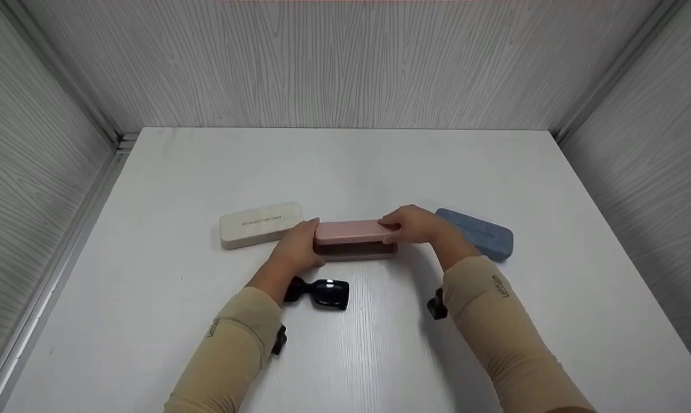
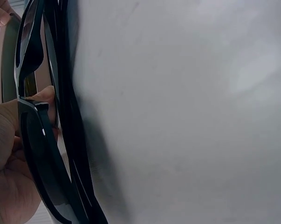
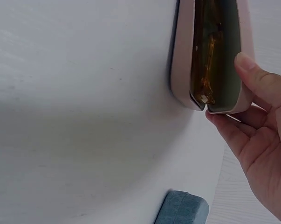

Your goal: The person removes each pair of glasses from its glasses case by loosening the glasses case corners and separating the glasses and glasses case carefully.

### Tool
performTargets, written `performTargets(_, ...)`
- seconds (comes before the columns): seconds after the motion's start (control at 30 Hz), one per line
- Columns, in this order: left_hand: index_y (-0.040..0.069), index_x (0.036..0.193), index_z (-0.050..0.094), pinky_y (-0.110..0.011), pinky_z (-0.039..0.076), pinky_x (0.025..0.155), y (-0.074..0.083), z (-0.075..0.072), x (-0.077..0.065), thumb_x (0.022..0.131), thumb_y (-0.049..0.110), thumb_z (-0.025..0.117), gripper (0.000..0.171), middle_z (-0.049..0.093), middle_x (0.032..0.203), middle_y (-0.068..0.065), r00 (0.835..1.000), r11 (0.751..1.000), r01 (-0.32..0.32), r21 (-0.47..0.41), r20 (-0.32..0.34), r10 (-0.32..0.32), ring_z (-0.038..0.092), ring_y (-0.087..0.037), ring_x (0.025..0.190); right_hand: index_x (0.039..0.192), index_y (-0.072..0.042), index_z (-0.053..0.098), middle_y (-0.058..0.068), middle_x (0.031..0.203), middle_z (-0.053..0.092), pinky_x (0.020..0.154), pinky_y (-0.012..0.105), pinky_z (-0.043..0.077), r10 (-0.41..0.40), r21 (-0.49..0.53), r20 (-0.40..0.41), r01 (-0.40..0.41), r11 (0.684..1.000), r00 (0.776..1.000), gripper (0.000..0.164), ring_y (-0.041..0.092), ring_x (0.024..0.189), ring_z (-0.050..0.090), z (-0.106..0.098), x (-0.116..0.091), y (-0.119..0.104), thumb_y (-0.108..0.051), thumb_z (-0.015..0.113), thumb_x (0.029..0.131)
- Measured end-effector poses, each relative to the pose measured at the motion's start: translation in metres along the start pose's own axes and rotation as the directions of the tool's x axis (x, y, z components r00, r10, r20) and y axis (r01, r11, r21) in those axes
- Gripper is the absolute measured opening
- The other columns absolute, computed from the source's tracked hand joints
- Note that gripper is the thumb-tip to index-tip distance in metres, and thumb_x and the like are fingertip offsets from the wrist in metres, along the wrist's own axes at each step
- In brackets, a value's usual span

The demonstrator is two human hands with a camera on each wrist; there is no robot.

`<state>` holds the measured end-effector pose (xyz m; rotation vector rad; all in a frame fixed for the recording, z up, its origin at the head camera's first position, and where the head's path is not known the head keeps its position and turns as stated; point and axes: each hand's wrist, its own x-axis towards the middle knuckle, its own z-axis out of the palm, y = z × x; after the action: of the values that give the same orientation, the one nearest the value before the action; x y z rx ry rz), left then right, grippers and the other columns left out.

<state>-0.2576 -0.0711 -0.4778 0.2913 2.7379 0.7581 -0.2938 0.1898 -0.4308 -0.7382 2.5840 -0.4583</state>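
Note:
A pink glasses case [image 1: 350, 232] lies partly open in the middle of the table, its gap facing the person. My left hand [image 1: 296, 248] grips its left end, thumb low at the front and fingers at the top. On the right end, my right hand [image 1: 415, 225] pinches the raised lid, with the thumb on the lid's front edge in the right wrist view. Inside the case sits a pair of amber-framed glasses [image 3: 209, 65]. Black sunglasses [image 1: 330, 294] rest on the table just below the left hand, partly covered by the left wrist.
To the left of the pink case lies a closed cream glasses case [image 1: 259, 225] with lettering on its lid. A blue glasses case [image 1: 483, 234] lies closed on the right, beside the right forearm. Grey wood-grain panels [image 1: 345, 63] border the white table [image 1: 345, 160] at the back and sides.

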Motion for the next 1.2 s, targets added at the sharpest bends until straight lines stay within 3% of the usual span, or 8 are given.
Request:
performTargets(0.27,0.004,0.144,0.021,-0.038,0.024,0.109,0.003,-0.001,-0.002,0.069,0.017,0.079,0.095,0.036,0.141,-0.016,1.0,1.0,-0.001,-0.008,0.003,0.001,0.033,-0.029,0.13,0.13,-0.011,0.051,0.01,0.13,0.052,0.099,0.042,0.037,0.1,0.105,0.053,-0.106,0.989,0.994,0.051,0.025,0.12,0.046,-0.009,0.003,0.003,-0.028,0.065,0.084)
performTargets(0.57,0.005,0.147,0.011,-0.037,0.023,0.109,0.008,-0.001,-0.003,0.069,0.017,0.079,0.104,0.033,0.143,-0.016,1.0,1.0,0.019,-0.008,0.008,-0.019,0.031,-0.028,0.132,0.131,-0.013,0.05,0.008,0.132,0.05,0.102,0.045,0.034,0.146,0.201,0.106,-0.165,0.966,0.984,0.049,0.025,0.123,0.043,-0.015,0.004,0.007,-0.029,0.061,0.087)
performTargets(0.73,0.004,0.145,0.017,-0.037,0.024,0.108,0.009,-0.003,-0.004,0.069,0.015,0.079,0.098,0.036,0.141,-0.016,1.0,0.999,0.028,-0.03,0.002,-0.028,0.033,-0.028,0.13,0.132,-0.018,0.051,0.006,0.135,0.047,0.104,0.047,0.03,0.181,0.255,0.106,-0.202,0.946,0.978,0.047,0.026,0.127,0.038,-0.013,0.005,0.01,-0.034,0.058,0.088)
performTargets(1.0,0.002,0.141,0.023,-0.036,0.03,0.105,0.002,0.0,0.0,0.063,0.011,0.082,0.098,0.042,0.135,-0.016,0.999,0.998,-0.004,-0.06,-0.042,0.001,0.041,-0.026,0.123,0.124,-0.02,0.058,0.003,0.124,0.055,0.101,0.046,0.034,0.142,0.385,-0.005,-0.129,0.914,0.99,0.041,0.023,0.117,0.046,-0.004,0.005,0.011,-0.043,0.05,0.091)
performTargets(1.2,0.004,0.143,0.021,-0.037,0.028,0.106,0.0,0.0,0.001,0.062,0.009,0.082,0.102,0.04,0.138,-0.014,0.999,0.997,-0.014,-0.074,-0.048,0.01,0.039,-0.027,0.125,0.127,-0.018,0.05,0.005,0.129,0.048,0.101,0.04,0.036,0.141,0.506,-0.05,-0.096,0.857,0.989,0.044,0.022,0.121,0.044,0.004,0.009,0.012,-0.045,0.043,0.093)
